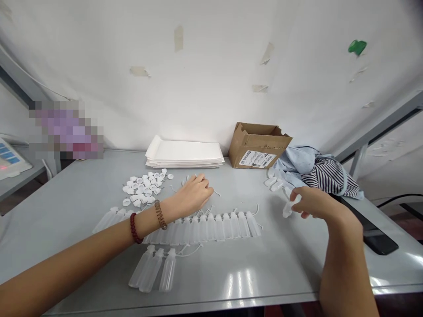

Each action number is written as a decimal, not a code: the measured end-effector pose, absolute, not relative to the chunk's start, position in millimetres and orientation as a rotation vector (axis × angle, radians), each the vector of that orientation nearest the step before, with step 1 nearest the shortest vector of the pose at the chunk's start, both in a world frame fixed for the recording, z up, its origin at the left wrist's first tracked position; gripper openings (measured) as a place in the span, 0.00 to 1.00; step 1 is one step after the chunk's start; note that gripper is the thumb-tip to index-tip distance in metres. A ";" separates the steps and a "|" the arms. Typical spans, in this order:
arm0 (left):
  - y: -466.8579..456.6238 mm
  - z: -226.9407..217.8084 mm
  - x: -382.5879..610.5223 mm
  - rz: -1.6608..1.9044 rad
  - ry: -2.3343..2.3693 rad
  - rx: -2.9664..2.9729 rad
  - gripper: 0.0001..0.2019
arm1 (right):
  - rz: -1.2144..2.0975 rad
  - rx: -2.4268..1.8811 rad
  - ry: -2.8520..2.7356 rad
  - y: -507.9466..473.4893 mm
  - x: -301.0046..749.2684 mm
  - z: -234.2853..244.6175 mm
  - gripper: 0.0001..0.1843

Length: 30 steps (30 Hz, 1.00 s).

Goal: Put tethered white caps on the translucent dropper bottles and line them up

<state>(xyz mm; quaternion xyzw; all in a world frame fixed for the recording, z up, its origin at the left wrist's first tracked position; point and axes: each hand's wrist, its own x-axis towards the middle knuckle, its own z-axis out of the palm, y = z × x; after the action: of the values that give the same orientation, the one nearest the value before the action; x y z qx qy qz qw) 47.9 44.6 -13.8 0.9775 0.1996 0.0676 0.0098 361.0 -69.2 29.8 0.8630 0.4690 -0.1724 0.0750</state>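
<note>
My left hand point(193, 193) is low over the middle of the table with its fingers curled together; whatever they pinch is hidden. Thin white tubes point(216, 193) lie around its fingertips. Just below it stretches a row of translucent plastic bottles point(220, 226), with thin white tubes at their necks. Three more bottles point(168, 270) lie nearer the front edge. On the right, my right hand point(310, 203) has thumb and fingers closed on a small translucent bottle point(287, 209), partly covered by the fingers. Several similar translucent pieces point(276, 182) lie just beyond it.
White caps point(142, 189) lie heaped at the left. At the wall are a stack of white envelopes point(185, 152) and an open cardboard box point(257, 147). Folded cloth point(320, 171) and a black phone-like slab point(373, 233) sit on the right. The grey table point(264, 273) ends in front.
</note>
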 end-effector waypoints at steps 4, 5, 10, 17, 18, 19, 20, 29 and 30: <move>43.5 -8.3 43.6 0.229 0.611 3.030 0.11 | -0.633 2.552 1.411 -65.2 353.2 28.0 0.16; 43.1 -6.0 41.4 0.243 0.615 3.018 0.11 | -0.639 2.541 1.423 -64.2 351.3 27.3 0.16; 42.4 2.5 22.8 0.399 0.675 2.924 0.11 | -0.464 2.535 1.516 -61.1 344.2 24.1 0.14; 39.9 1.9 -8.1 0.798 0.824 2.743 0.08 | 0.034 2.603 1.810 -53.2 311.3 24.6 0.11; 38.3 2.2 -10.6 0.854 0.840 2.720 0.07 | 0.058 2.593 1.872 -51.9 303.0 22.9 0.11; 36.3 2.6 -12.4 0.914 0.848 2.695 0.07 | 0.083 2.583 1.943 -50.9 294.1 20.2 0.12; 34.2 3.0 -13.7 0.974 0.847 2.668 0.06 | 0.108 2.574 2.010 -50.4 284.8 16.6 0.13; 13.6 3.3 -12.8 1.035 0.766 2.477 0.04 | 0.335 2.041 3.365 -65.2 207.9 -15.0 0.08; 11.6 3.0 -11.9 1.013 0.741 2.468 0.04 | 0.310 1.989 3.389 -67.0 203.1 -16.7 0.09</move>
<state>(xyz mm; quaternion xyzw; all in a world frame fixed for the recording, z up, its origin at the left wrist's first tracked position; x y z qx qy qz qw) -11.9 11.6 3.0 0.8759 0.2630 0.3597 0.1854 203.1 -67.0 -16.7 0.4647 0.7920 0.0725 -0.3894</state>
